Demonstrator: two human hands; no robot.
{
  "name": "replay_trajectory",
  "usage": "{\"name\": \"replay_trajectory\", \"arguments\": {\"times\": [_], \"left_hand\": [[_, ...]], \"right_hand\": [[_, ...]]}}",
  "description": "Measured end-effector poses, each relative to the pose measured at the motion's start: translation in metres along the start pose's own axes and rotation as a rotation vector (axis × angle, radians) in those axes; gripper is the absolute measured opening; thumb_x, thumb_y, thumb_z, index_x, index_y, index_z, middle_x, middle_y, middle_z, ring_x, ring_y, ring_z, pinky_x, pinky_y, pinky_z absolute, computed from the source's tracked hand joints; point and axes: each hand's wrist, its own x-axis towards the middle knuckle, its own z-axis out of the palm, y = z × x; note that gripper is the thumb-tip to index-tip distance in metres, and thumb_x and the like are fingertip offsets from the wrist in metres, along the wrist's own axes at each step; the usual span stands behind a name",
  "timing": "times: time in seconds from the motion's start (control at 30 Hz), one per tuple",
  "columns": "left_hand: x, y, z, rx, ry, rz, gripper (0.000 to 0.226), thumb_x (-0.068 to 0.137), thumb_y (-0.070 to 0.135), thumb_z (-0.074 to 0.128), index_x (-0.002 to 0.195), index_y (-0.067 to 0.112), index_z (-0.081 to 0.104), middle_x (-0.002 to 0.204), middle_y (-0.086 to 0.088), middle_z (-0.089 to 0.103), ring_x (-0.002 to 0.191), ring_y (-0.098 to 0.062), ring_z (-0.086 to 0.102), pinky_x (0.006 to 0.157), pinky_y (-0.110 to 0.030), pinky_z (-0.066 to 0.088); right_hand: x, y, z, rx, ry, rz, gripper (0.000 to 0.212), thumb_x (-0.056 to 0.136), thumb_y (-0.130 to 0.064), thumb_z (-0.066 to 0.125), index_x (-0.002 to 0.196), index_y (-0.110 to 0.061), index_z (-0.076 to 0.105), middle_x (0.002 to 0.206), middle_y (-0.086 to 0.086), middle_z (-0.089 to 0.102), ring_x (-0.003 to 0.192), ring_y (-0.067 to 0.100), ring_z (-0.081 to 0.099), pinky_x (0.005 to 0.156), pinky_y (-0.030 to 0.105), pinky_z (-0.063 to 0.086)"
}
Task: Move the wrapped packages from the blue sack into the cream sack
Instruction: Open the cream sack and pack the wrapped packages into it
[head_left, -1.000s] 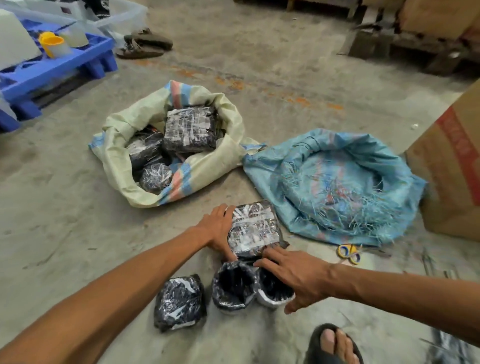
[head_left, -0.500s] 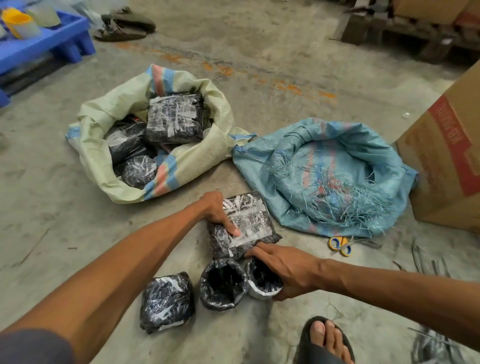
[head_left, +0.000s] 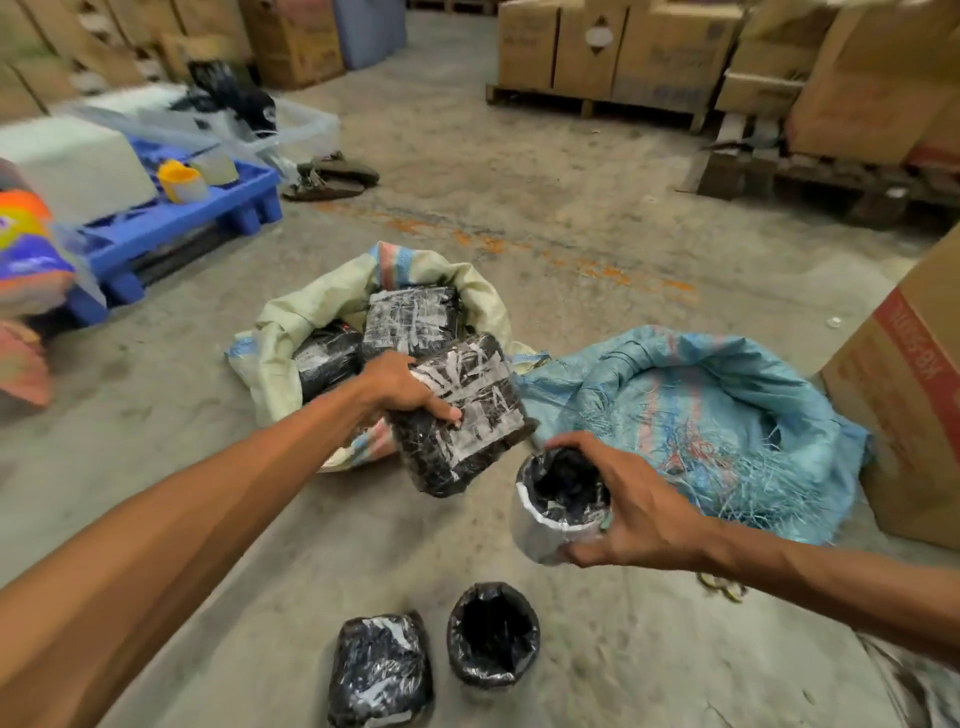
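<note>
Concrete floor site: left hand (head_left: 402, 389) clamps a taped block (head_left: 462, 413) by its edge just over the cream sack (head_left: 291, 332), right hand (head_left: 631, 512) wraps a round pack (head_left: 556, 512) beside it; both judged dense, slick-wrapped, best gripped across firm sides.

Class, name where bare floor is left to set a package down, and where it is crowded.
Free: concrete left of the cream woven sack, towards the blue plastic pallet, and between the two floor packages and the sacks. Crowded: the cream sack's mouth.
</note>
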Motion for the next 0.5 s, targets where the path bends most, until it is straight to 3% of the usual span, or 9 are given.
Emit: {"name": "replay_trajectory", "arguments": {"times": [0.13, 0.23, 0.37, 0.43, 0.5], "left_hand": [[-0.017, 0.009, -0.074, -0.222, 0.114, -0.053, 0.104, 0.021, 0.044, 0.102, 0.11, 0.005, 0.065, 0.104, -0.011, 0.073, 0.092, -0.03, 0.071, 0.081, -0.045, 0.06], [-0.037, 0.011, -0.109, -0.345, 0.2, -0.073, 0.072, 0.05, 0.028, 0.098, 0.105, 0.002, 0.059, 0.094, -0.013, 0.07, 0.079, -0.027, 0.069, 0.058, -0.036, 0.058], [-0.037, -0.006, -0.141, -0.498, 0.244, -0.147, 0.065, 0.057, 0.024, 0.095, 0.109, 0.002, 0.063, 0.086, -0.016, 0.074, 0.069, -0.031, 0.072, 0.058, -0.049, 0.061], [-0.034, -0.017, -0.145, -0.545, 0.194, -0.183, 0.041, 0.072, 0.023, 0.086, 0.102, 0.005, 0.064, 0.065, -0.012, 0.073, 0.049, -0.024, 0.069, 0.043, -0.04, 0.058], [-0.027, -0.028, -0.143, -0.601, 0.167, -0.223, 0.033, 0.078, 0.023, 0.081, 0.1, 0.007, 0.064, 0.056, -0.01, 0.07, 0.041, -0.022, 0.066, 0.035, -0.035, 0.052]], "right_hand": [[0.043, -0.029, -0.022, 0.015, 0.178, 0.009, 0.09, 0.054, -0.035, 0.094, 0.131, -0.03, 0.047, 0.114, -0.02, 0.067, 0.104, -0.002, 0.064, 0.09, 0.028, 0.052], [0.08, -0.046, -0.032, 0.032, 0.243, 0.003, 0.09, 0.051, -0.034, 0.094, 0.129, -0.028, 0.049, 0.111, -0.019, 0.069, 0.101, -0.003, 0.065, 0.089, 0.028, 0.053], [0.136, -0.066, -0.036, 0.047, 0.304, -0.003, 0.086, 0.051, -0.039, 0.094, 0.126, -0.027, 0.054, 0.108, -0.019, 0.069, 0.097, -0.005, 0.065, 0.086, 0.025, 0.053], [0.159, -0.07, -0.032, 0.101, 0.319, 0.027, 0.084, 0.051, -0.039, 0.096, 0.124, -0.025, 0.056, 0.106, -0.021, 0.068, 0.095, -0.011, 0.063, 0.081, 0.014, 0.051], [0.179, -0.069, -0.023, 0.167, 0.321, 0.068, 0.084, 0.048, -0.04, 0.095, 0.121, -0.025, 0.057, 0.105, -0.021, 0.068, 0.094, -0.009, 0.064, 0.08, 0.015, 0.052]]}}
